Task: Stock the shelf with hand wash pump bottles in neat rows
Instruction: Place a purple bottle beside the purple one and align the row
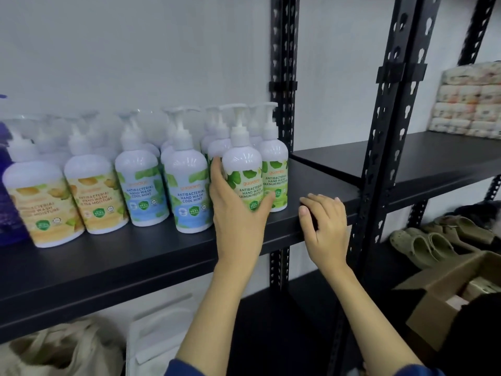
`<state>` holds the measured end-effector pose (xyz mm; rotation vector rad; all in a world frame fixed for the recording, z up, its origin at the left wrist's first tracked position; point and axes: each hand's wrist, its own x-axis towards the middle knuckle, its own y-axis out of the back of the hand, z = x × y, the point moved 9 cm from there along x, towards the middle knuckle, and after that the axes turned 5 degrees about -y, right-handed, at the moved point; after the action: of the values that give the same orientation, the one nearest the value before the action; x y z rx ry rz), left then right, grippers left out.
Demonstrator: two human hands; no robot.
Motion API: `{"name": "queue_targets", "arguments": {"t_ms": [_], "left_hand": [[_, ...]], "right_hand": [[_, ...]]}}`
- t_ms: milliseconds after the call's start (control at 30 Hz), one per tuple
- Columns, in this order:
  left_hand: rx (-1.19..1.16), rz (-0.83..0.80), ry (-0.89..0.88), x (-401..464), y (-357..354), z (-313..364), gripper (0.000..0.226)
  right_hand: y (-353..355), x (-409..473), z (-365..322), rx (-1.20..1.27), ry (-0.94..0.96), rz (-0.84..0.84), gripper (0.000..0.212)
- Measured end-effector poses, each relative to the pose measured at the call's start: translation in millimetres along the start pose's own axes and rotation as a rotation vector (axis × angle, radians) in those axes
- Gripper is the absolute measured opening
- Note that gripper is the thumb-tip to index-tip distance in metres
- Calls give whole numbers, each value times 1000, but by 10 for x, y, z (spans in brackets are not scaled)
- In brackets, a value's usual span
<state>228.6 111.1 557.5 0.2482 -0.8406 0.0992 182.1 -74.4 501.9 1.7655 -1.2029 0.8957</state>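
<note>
The left hand (238,210) was wrapped round the lower body of a green-labelled Maximum Protection hand wash bottle (245,175), fingers curled behind its left side and thumb across the front near the base. That bottle stood upright at the near edge of the black shelf (168,256), touching a second green-labelled bottle (273,169) just to its right and slightly farther back. The right hand (324,223) held nothing; its fingers were bent over the front lip of the shelf, to the right of the bottles, apparently as a brace.

To the left stood two Cool Mint bottles (189,191) with blue labels, then two yellow-labelled moisture bottles (89,196), each with more pump bottles behind, blurred. A purple container (8,202) showed at the far left edge.

The step in hand appeared to be seating the green bottle at the front of its row. It sat a little nearer than its right-hand neighbour, so the next move likely called for a small push back and a turn of the label to face forward, then release. An open cardboard box (444,299) at lower right probably held further stock, though its contents were unclear.
</note>
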Motion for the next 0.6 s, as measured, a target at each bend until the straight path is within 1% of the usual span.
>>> {"name": "queue_targets", "arguments": {"t_ms": [100, 167, 400, 600], "left_hand": [[119, 31, -111, -133, 56, 96, 96], [156, 46, -138, -162, 69, 115, 97], [126, 28, -96, -74, 55, 52, 99], [191, -14, -58, -39, 20, 39, 100]], "right_hand": [[1, 0, -4, 3, 3, 15, 38], [-3, -3, -11, 6, 0, 23, 38], [-11, -14, 14, 16, -15, 32, 39], [-23, -11, 18, 22, -21, 31, 38]]}}
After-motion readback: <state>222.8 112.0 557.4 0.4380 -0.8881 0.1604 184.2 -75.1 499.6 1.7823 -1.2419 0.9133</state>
